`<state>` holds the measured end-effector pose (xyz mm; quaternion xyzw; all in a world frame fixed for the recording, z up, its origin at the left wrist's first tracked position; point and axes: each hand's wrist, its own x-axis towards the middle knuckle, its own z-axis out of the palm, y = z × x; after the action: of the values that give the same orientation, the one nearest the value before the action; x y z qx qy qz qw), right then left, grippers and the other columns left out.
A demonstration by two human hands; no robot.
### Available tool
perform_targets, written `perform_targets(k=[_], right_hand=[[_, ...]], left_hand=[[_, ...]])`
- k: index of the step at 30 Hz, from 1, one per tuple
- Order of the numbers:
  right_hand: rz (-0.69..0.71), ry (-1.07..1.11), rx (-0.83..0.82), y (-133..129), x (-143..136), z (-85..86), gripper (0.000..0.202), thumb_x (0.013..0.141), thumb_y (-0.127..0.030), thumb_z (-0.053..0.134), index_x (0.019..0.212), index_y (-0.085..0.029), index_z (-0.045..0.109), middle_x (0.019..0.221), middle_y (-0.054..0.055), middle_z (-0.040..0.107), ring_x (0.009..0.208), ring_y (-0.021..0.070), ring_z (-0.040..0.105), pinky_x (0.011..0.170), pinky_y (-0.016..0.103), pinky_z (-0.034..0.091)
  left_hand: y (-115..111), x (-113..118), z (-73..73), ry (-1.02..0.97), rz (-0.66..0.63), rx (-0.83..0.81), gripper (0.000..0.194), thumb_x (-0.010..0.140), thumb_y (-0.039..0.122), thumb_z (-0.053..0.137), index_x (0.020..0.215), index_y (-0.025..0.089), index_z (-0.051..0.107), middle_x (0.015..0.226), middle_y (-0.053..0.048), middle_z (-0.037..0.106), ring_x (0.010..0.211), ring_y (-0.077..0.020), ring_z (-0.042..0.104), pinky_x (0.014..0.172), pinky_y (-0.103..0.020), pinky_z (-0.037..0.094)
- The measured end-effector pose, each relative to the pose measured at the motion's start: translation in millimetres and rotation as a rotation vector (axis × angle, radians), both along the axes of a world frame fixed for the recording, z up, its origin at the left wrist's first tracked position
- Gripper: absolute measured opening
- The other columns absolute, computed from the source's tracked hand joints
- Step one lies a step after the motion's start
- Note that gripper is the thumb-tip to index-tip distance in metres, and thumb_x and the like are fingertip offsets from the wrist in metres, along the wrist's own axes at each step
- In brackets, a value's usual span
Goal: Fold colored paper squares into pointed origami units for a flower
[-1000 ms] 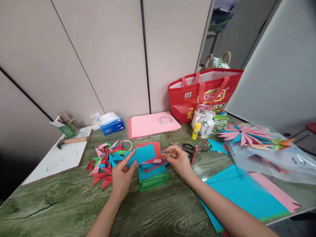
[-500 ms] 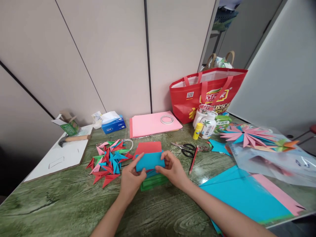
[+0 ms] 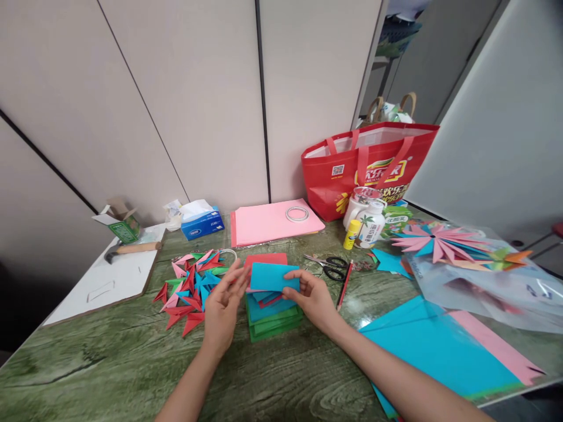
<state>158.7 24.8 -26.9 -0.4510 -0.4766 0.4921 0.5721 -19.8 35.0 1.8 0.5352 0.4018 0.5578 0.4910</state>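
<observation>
A blue paper rectangle (image 3: 270,276) is pinched at its right end between the thumb and fingers of my right hand (image 3: 311,298). My left hand (image 3: 223,305) is just left of the blue paper, holding nothing, its fingers raised and apart. Below and behind the held piece lie stacked papers: a red one (image 3: 266,258) at the back, blue ones in the middle and green ones (image 3: 276,327) at the front. Beyond my left hand is a pile of folded pointed paper pieces (image 3: 189,293) in red, pink, blue and green.
Scissors (image 3: 334,268), a red pencil (image 3: 345,285) and a glue stick (image 3: 351,234) lie or stand to the right. Pink sheets (image 3: 272,223), a tissue box (image 3: 202,225) and a red bag (image 3: 325,184) stand behind. A hammer (image 3: 132,248) rests on a white board (image 3: 103,281). Blue sheets (image 3: 440,351) lie front right.
My left hand has let go of the blue paper and moved left, its fingers opening. The paper has shifted slightly right and up in my right hand, uncovering more of the stack.
</observation>
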Motion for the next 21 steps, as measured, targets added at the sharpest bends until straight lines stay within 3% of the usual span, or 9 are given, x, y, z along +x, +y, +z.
perform_targets(k=[3,7,10,13,18,21], right_hand=[[0.034,0.082,-0.008,0,0,-2.0,0.030,0.059,-0.030,0.071,0.082,-0.019,0.056,0.059,-0.004,0.055,0.057,0.0145,0.058,0.057,0.028,0.048],[0.108,0.105,-0.017,-3,-6,-2.5,0.027,0.060,-0.026,0.070,0.082,-0.019,0.056,0.059,-0.005,0.054,0.057,0.0125,0.058,0.059,0.028,0.050],[0.053,0.120,-0.012,-4,-9,-2.8,0.030,0.059,-0.023,0.069,0.084,-0.020,0.054,0.069,-0.003,0.055,0.058,0.0108,0.057,0.059,0.027,0.052],[-0.020,0.140,-0.014,-2,-7,-4.2,0.040,0.057,-0.022,0.070,0.092,-0.021,0.049,0.079,-0.001,0.057,0.059,0.0105,0.058,0.056,0.025,0.052],[-0.149,0.180,-0.006,7,6,-4.1,0.044,0.056,-0.025,0.072,0.093,-0.020,0.048,0.079,0.001,0.060,0.060,0.0124,0.060,0.063,0.031,0.052],[-0.138,0.239,-0.028,9,8,-0.9,0.038,0.057,-0.032,0.072,0.087,-0.018,0.053,0.078,0.002,0.062,0.066,0.0150,0.062,0.065,0.031,0.051]], left_hand=[[0,1,1.2,0.067,0.025,-0.004,0.037,0.070,0.028,0.060,0.106,0.019,0.058,0.123,-0.009,0.052,0.108,-0.0257,0.051,0.085,-0.034,0.046],[-3,2,-4.2,0.165,-0.039,-0.124,0.038,0.065,0.031,0.065,0.100,0.016,0.062,0.089,-0.004,0.066,0.080,-0.0210,0.062,0.069,-0.033,0.053],[-4,3,-7.2,0.127,-0.010,-0.154,0.037,0.063,0.031,0.067,0.097,0.016,0.065,0.073,0.001,0.064,0.065,-0.0156,0.060,0.065,-0.033,0.054],[-4,3,-5.4,0.102,0.014,-0.149,0.040,0.061,0.031,0.068,0.098,0.016,0.064,0.072,0.001,0.062,0.062,-0.0138,0.058,0.064,-0.032,0.055],[1,-3,4.3,0.128,0.152,-0.062,0.048,0.064,0.032,0.066,0.109,0.017,0.058,0.064,0.004,0.056,0.053,-0.0104,0.053,0.057,-0.027,0.054],[-1,-2,8.5,0.171,0.084,-0.049,0.056,0.068,0.032,0.062,0.120,0.020,0.047,0.060,0.005,0.054,0.045,-0.0100,0.053,0.048,-0.024,0.050]])
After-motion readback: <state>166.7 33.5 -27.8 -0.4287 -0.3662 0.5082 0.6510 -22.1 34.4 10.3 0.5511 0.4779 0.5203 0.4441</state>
